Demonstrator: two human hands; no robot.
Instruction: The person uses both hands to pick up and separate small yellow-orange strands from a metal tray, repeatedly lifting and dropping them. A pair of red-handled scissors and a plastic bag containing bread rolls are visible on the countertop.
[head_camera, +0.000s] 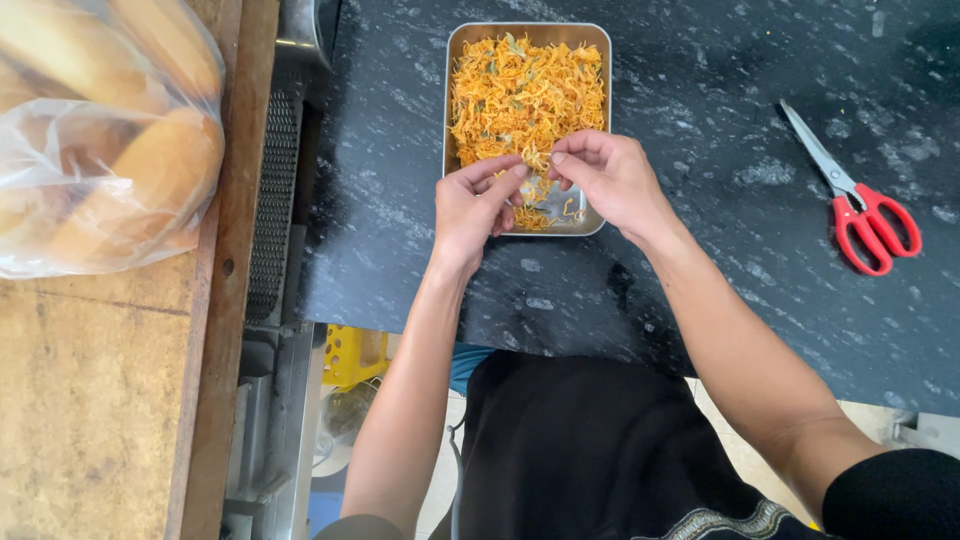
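Hands, left (478, 205) and right (608, 175), pinch shreds (525, 95) best kept low over the tray (590, 222), upper centre.

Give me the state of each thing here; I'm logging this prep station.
Metal tray: on the dark counter, mostly full, near end partly bare.
Orange shreds: loose, heaped in the tray.
Left hand: fingertips pinching shreds.
Right hand: fingertips pinching shreds.
Scissors: red handles, blades shut, lying flat, untouched.
Bag of bread rolls: clear plastic, on the wooden surface.
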